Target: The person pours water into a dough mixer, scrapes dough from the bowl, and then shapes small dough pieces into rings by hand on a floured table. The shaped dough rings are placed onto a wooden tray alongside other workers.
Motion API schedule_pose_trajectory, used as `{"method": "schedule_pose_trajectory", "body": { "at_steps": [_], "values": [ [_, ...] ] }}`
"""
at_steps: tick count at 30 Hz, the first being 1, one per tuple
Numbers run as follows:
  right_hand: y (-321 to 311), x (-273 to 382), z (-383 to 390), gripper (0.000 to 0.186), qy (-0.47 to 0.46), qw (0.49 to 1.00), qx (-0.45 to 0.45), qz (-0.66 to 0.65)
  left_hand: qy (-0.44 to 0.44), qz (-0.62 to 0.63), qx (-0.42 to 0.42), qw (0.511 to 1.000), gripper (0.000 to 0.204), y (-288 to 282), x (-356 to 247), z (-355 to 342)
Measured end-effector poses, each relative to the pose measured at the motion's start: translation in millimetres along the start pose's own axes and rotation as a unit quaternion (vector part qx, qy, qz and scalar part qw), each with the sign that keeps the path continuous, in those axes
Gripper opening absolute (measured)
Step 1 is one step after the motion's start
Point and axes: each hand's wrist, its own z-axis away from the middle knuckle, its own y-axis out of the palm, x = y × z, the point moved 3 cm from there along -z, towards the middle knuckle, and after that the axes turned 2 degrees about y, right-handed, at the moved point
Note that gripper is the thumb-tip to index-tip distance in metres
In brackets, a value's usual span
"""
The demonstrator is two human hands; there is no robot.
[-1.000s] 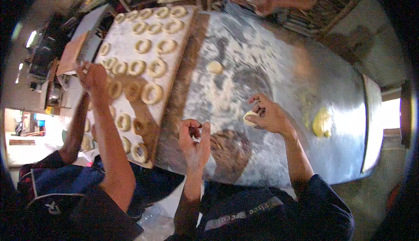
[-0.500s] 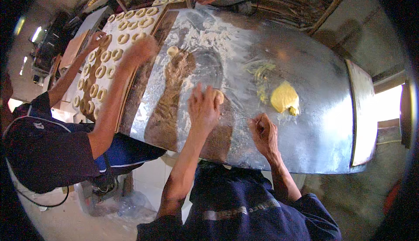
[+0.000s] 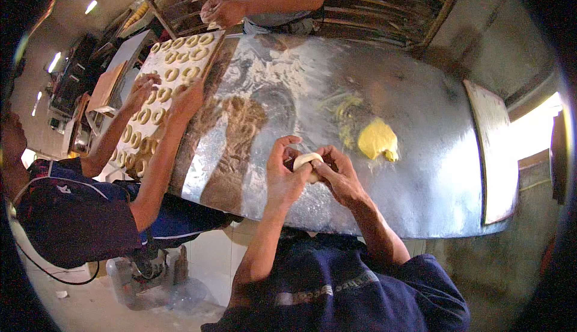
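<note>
A small round of pale dough (image 3: 308, 161) is held up between my two hands, just above the near part of the metal table. My left hand (image 3: 283, 172) grips its left side, with the thumb on the dough and the fingers bent. My right hand (image 3: 340, 178) closes on the other side, its thumb pressing the dough's near face. Some of the fingers behind the dough are hidden. Right of my hands and farther off, a soft yellow lump (image 3: 377, 139) lies on the table, with yellow smears (image 3: 344, 109) beside it.
Flour (image 3: 273, 61) is spread over the table (image 3: 421, 181). At the left, a co-worker's hands (image 3: 187, 98) work over a tray (image 3: 157, 61) of dough rings in rows. Another person's hands (image 3: 225, 12) are beyond the far edge. A pale board (image 3: 494, 151) stands at the right end.
My left hand has lifted the dough from the table, and my right hand has come in to meet it. The co-worker's small dough ball has left the table; their near hand is lower over the tray.
</note>
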Motion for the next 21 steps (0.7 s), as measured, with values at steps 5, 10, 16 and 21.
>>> {"method": "schedule_pose_trajectory", "body": {
  "at_steps": [5,10,16,21],
  "values": [
    [24,11,-11,0.036,-0.072,0.994,0.070,0.036,0.015,-0.093,0.129,0.987,0.073,-32,-4,-16],
    [37,21,-18,0.034,-0.258,0.868,-0.089,0.415,0.114,-0.329,0.088,0.933,0.085,-36,-6,-32],
    [29,13,-23,0.057,-0.240,0.783,-0.023,0.573,0.042,-0.224,0.238,0.944,0.077,-45,9,-8],
    [20,6,-1,0.058,-0.164,0.930,0.055,0.325,-0.051,0.280,0.010,0.959,0.065,-30,0,21]
  ]
}}
